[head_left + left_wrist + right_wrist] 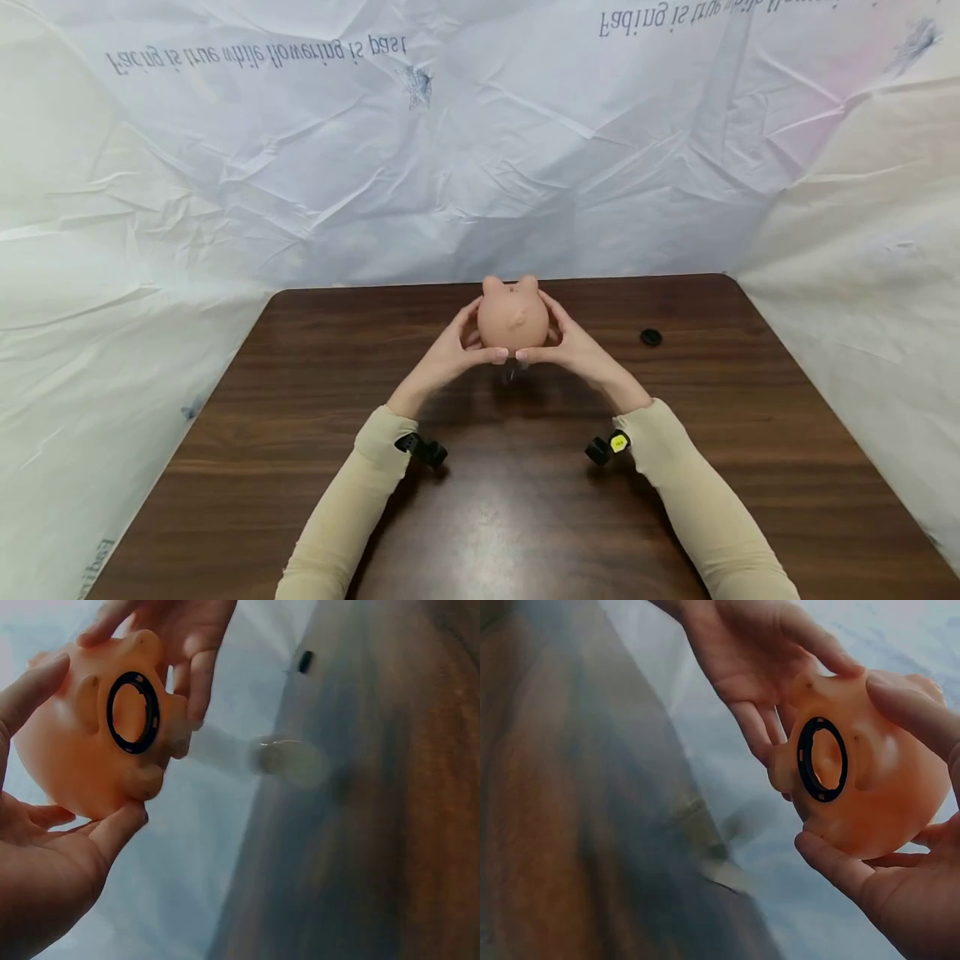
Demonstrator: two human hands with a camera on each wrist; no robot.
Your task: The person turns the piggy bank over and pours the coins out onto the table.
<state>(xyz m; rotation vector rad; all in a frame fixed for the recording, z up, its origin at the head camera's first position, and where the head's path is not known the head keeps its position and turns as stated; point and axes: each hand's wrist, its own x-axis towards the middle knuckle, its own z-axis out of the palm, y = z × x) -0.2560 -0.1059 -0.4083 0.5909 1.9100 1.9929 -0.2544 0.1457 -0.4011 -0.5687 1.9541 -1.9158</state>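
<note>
Both hands hold a peach-coloured piggy bank (513, 317) lifted clear of the dark wooden worktop (525, 500), toward its far middle. The left hand (450, 354) cups the left flank, the right hand (573, 346) the right; each grip is curled round the body, thumbs meeting underneath on the near side. The wrist views show the underside: a black ring (133, 712) frames an unplugged round hole between the stubby legs. A small black round piece, probably the plug (651, 337), lies on the worktop well to the right, apart from both hands.

With the hole facing down and nothing sealing it, whatever is inside can drop out freely. A pale blurred shape (289, 761) hangs below the bank in the left wrist view; it may be a coin in mid-fall, though the blur makes that uncertain. Anything dropping from this height could bounce on the hard surface and roll toward an edge, and the right and far edges are nearest.

The bank's body looks smooth and rounded, and it is held by fingertips and thumbs rather than full palms. A shake or tilt could make it slip sideways out between the hands.

The plug lies alone in the open; a sweeping sleeve could knock it off the right side.
</note>
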